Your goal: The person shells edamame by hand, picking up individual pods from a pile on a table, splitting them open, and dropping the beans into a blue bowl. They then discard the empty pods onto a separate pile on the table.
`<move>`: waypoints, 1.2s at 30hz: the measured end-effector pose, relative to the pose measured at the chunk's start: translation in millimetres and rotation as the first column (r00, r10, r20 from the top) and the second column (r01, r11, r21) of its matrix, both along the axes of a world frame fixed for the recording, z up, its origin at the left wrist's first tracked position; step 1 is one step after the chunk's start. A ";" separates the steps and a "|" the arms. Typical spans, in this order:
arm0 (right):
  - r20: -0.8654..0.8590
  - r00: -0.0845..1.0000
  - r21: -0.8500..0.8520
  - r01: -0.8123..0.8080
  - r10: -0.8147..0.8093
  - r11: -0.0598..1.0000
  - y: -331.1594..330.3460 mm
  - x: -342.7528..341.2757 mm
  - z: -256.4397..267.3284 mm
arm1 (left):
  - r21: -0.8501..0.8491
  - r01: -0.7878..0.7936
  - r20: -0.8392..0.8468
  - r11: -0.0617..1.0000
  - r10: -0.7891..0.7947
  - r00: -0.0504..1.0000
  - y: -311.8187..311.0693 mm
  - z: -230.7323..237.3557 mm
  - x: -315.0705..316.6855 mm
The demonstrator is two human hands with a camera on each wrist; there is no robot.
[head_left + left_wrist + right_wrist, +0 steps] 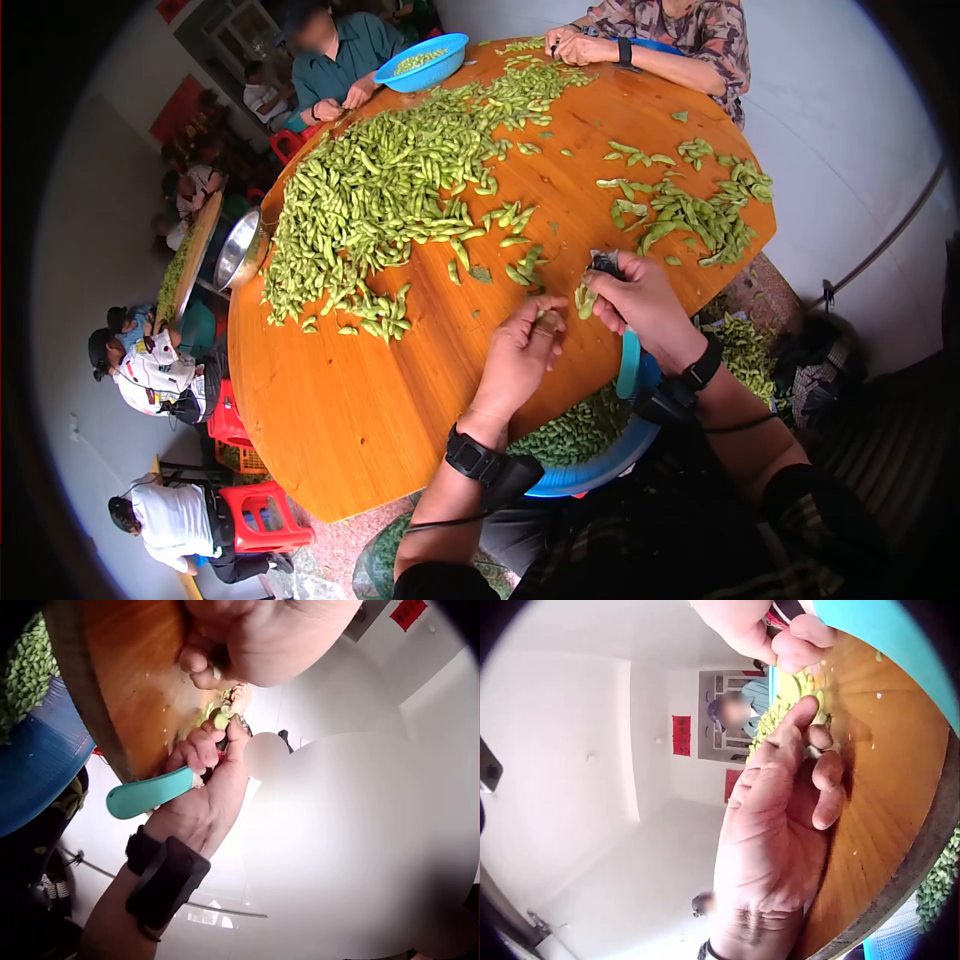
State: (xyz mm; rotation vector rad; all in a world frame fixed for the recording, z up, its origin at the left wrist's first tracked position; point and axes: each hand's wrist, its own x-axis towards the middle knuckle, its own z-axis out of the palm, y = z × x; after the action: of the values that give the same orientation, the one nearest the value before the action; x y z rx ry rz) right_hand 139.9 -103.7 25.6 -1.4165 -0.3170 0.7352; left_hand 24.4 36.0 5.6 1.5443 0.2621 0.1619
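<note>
My right hand (645, 305) grips a tool by its teal handle (628, 365), which sticks out below the palm. The tool's working end is hidden in the fingers. A green soybean pod (585, 298) sits at the right thumb and fingertips, next to a dark, shiny piece (605, 262). Close beside it, my left hand (525, 345) has its fingers curled, with a small pale green piece (217, 672) pinched at the fingertips. Both hands are above the near edge of the round wooden table (340, 420). Below them stands a blue basin (590, 470) of shelled green beans (570, 428).
A large heap of soybean pods (390, 190) covers the table's far left; flattened pods (705, 215) lie at right. Across the table, two people work beside a blue bowl (420, 65). A metal bowl (238, 248) and red stools (262, 515) stand to the left.
</note>
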 end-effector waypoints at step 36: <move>0.769 0.554 -0.343 -0.063 0.319 0.937 -21.9 -21.2 9.3 | 0.116 0.002 0.108 0.993 -0.014 0.994 -7.7 0.5 -6.1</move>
State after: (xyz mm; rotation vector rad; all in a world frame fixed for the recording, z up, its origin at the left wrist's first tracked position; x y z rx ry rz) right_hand 118.7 -125.6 34.9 -1.9695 -1.1648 0.2278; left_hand 18.3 28.2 6.1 1.6449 0.1624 0.2578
